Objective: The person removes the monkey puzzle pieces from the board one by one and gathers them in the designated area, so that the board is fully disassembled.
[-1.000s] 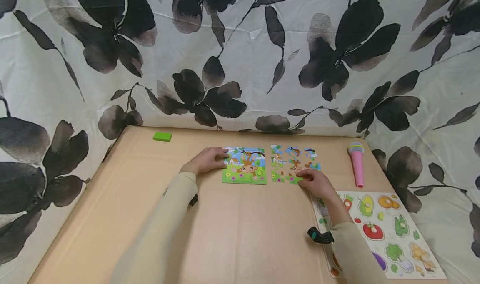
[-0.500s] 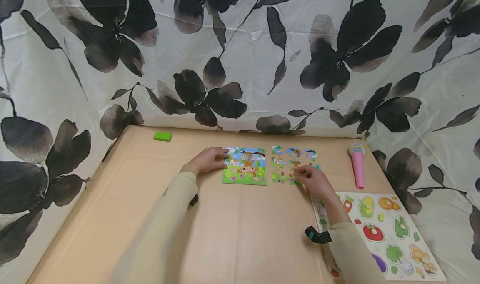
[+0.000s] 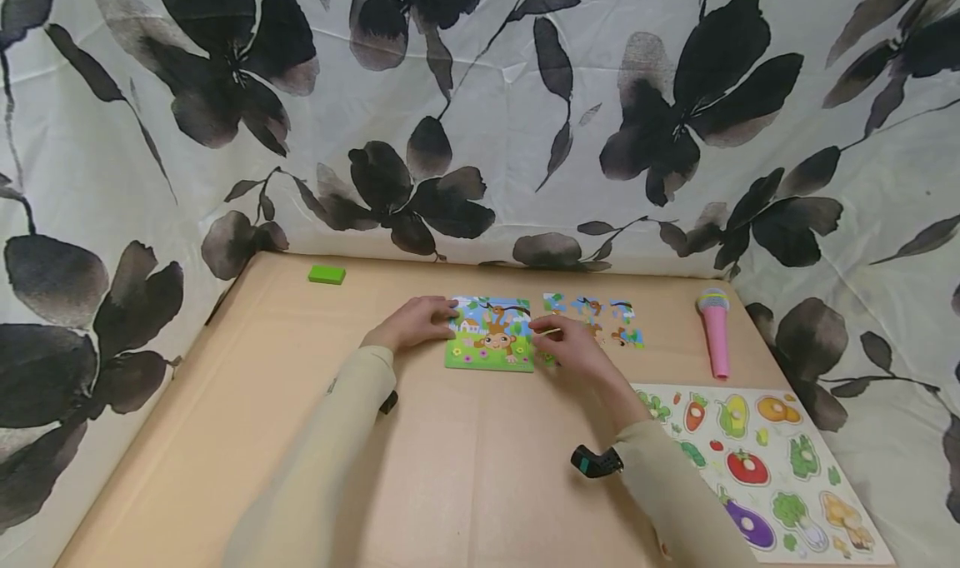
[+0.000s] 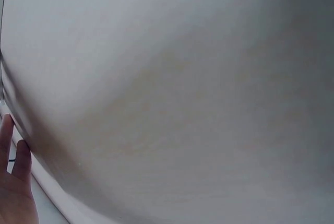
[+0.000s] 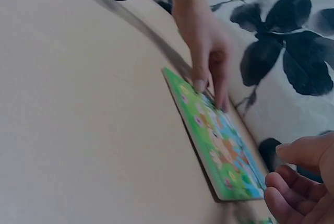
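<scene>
A square picture puzzle board (image 3: 489, 335) with a monkey on a green and blue ground lies at the table's far middle. My left hand (image 3: 412, 322) rests its thumb and finger on the board's left edge, fingers fairly straight. In the right wrist view that hand (image 5: 206, 46) reaches down onto the board (image 5: 222, 145). My right hand (image 3: 573, 347) is at the board's right edge, fingers bent; in its wrist view a gap shows between thumb and loosely curled fingers (image 5: 292, 187), with nothing seen in it. Behind it lie cut puzzle pieces (image 3: 588, 306), partly hidden.
A vegetable-picture board (image 3: 802, 501) lies at the right, partly under my right forearm. A pink toy microphone (image 3: 716, 335) stands out beyond it, and a green block (image 3: 326, 275) lies far left. Floral cloth (image 3: 525, 135) hangs behind the table (image 3: 435, 485).
My right hand has moved left from the lower right puzzle pieces to the board's right edge, with its forearm following. The left hand has stayed at the board's left edge.
</scene>
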`<state>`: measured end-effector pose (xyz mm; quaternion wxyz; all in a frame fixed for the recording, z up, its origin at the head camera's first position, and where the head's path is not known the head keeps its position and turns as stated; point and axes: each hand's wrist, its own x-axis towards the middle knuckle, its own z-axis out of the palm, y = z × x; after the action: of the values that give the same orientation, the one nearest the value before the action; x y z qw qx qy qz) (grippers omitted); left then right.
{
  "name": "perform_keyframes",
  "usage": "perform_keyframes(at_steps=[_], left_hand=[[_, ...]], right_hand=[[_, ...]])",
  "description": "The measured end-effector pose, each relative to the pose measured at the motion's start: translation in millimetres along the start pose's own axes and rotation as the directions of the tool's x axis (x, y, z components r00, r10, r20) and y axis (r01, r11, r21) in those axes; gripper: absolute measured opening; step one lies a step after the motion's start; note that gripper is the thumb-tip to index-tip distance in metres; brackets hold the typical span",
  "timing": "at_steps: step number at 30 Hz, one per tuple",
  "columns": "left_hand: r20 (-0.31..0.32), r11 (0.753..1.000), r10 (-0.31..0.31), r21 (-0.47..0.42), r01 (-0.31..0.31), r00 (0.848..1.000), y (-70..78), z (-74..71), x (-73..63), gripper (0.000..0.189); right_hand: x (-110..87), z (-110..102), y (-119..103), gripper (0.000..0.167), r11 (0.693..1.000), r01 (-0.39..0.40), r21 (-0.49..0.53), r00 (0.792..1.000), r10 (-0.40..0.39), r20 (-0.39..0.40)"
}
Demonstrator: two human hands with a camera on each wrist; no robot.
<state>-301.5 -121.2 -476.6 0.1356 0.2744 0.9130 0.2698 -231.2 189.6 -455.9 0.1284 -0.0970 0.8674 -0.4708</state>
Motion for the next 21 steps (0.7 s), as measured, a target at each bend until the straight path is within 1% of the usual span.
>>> perform_keyframes(at_steps=[3,5,8,11,15,21], left_hand=[[-0.004,1.0,0.006,0.005,-0.006,1.0,1.2,-0.2,-0.5,0.048],[-0.008,1.0,0.013,0.008,-0.013,1.0,1.7,-0.1,-0.6,0.047],[-0.015,1.0,0.022,0.014,-0.022,1.0,2.0,0.3,-0.4,0.047],[-0.02,1.0,0.027,0.016,-0.027,0.999,1.5,1.0,-0.3,0.047],[-0.019,1.0,0.021,0.012,-0.021,1.0,0.8,1.3,-0.2,0.047],[-0.016,1.0,0.011,0.009,-0.011,1.0,0.4,1.9,0.5,0.046]], right_hand=[[7.6,10.2,-1.9,0.035,1.0,0.01,0.005,1.0,-0.01,0.028],[12.2,16.4,-1.3,0.034,1.0,0.016,0.012,0.999,-0.016,0.029],[16.2,23.9,0.1,0.032,1.0,-0.011,0.013,1.0,0.01,0.026],[18.2,30.0,3.2,0.029,0.999,-0.026,-0.02,0.999,0.026,0.019],[18.8,34.5,6.6,0.027,0.998,-0.023,-0.061,1.0,0.023,0.011],[20.1,35.4,7.8,0.027,0.997,-0.006,-0.071,0.999,0.009,0.038]])
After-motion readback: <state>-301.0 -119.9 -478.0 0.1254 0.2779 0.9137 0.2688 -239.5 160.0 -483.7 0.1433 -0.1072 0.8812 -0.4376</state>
